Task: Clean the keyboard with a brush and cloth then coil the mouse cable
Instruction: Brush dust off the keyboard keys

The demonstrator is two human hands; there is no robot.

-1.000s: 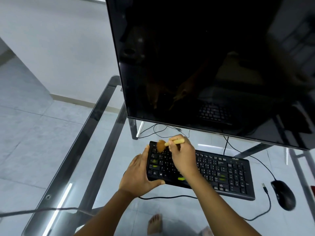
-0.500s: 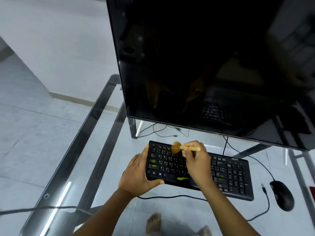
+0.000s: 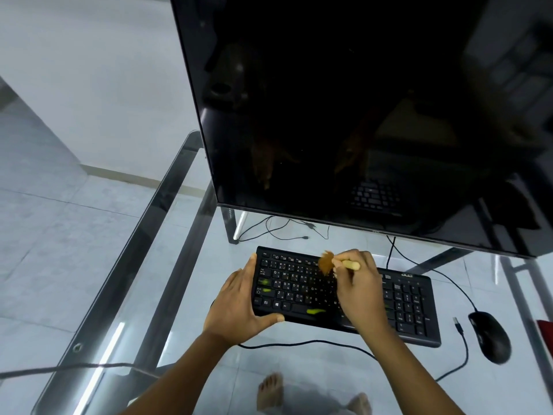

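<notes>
Keyboard (image 3: 413, 307): L hand (image 3: 236, 307) fingers grip L end; R hand (image 3: 359, 292) fingers pinch brush (image 3: 326, 262) over keys.

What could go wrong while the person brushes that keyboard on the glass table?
1. The brush in the right hand may only spread the green smears on the keyboard.
2. The right forearm crosses a loose cable; a sweep might snag it.
3. The left hand grips only the keyboard's end, so it could slide on the glass table.

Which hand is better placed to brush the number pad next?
Right. The right hand grips the brush over the upper key rows, nearer the number pad; the left hand holds the keyboard at its left end, steadying it.
</notes>
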